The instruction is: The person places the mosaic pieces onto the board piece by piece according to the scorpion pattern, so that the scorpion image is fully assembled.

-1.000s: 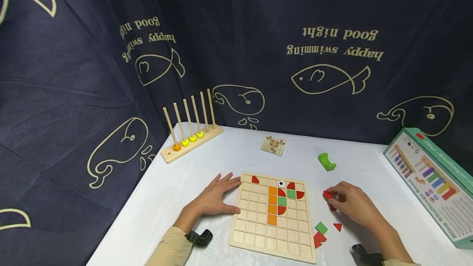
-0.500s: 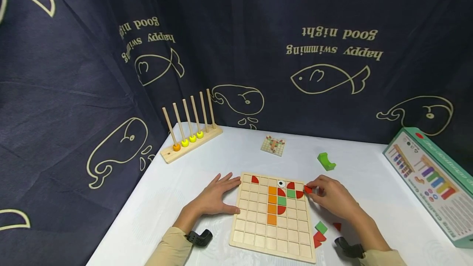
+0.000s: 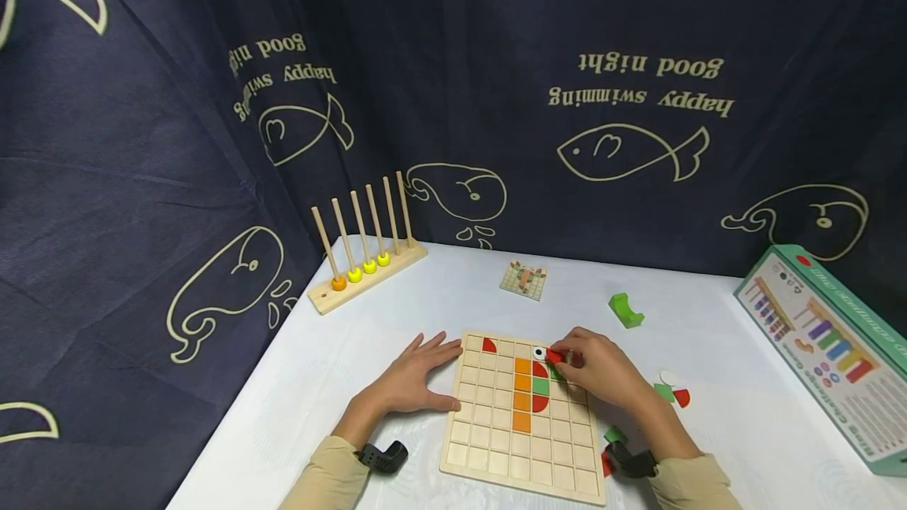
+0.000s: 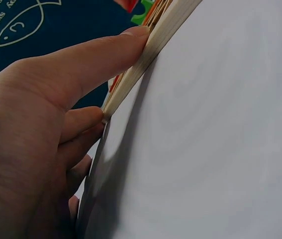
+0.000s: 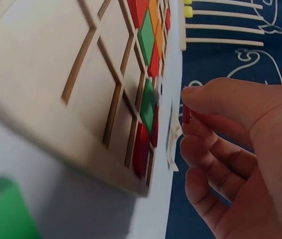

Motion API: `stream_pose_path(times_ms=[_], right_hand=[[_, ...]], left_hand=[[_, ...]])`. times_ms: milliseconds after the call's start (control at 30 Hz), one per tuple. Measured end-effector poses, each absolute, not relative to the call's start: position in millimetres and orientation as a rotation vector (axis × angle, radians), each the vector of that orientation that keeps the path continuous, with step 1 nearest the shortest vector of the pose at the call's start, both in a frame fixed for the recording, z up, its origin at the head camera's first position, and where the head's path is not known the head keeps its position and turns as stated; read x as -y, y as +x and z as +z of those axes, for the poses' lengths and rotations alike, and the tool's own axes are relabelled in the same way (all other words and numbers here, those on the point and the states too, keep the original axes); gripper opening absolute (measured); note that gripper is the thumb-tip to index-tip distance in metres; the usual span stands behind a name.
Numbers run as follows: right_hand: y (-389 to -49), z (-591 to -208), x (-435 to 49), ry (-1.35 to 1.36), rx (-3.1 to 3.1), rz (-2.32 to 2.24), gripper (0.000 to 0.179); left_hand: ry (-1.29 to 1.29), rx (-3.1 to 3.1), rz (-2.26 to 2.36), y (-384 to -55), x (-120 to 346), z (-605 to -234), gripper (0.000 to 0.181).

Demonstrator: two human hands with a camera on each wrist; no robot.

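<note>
A square wooden grid board (image 3: 489,459) lies on the white table. Colored tiles fill some of its cells: an orange column (image 3: 522,400), green squares (image 3: 541,386), red quarter-rounds (image 3: 540,403) and a white eye disc (image 3: 539,352). My left hand (image 3: 414,378) rests at the board's left side, its fingers extended and touching the edge; in the left wrist view the thumb (image 4: 116,55) presses that edge. Over the upper right cells, my right hand (image 3: 602,368) pinches a small red tile (image 5: 186,113) between thumb and fingertips, raised off the board in the right wrist view. That hand covers several cells.
Loose tiles lie right of the board, including a green one (image 3: 664,392) and a red one (image 3: 682,397). Behind stand a pegged wooden rack (image 3: 368,278), a small pattern card (image 3: 524,279) and a green curved block (image 3: 627,311). A game box (image 3: 825,360) is at the right.
My right hand has carried the red tile leftward from the table at the right to above the board's upper right cells. More loose tiles show where it was. The left hand stays put.
</note>
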State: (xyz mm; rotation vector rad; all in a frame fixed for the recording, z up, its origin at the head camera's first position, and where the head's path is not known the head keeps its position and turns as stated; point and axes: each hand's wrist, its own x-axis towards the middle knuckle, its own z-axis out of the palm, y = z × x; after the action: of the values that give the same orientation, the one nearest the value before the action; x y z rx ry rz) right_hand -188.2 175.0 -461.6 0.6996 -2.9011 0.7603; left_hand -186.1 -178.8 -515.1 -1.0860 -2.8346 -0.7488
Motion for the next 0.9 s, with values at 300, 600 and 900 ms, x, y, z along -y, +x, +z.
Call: stream_pose_path(times_ms=[300,600,900], right_hand=[[-196,-466,-159,0.773,2.852,0.762,0.022],[-201,-469,-142,0.814,2.856,0.811,0.022],[-204,-465,-124,0.904,2.839,0.755,0.023]], left_hand=[[-1.084,2.841,-0.757,-186,179,-515,0.093],[-1.075,2.849,-0.755,-186,180,-515,0.093],[-1.078,2.85,-0.76,-186,178,-515,0.093]])
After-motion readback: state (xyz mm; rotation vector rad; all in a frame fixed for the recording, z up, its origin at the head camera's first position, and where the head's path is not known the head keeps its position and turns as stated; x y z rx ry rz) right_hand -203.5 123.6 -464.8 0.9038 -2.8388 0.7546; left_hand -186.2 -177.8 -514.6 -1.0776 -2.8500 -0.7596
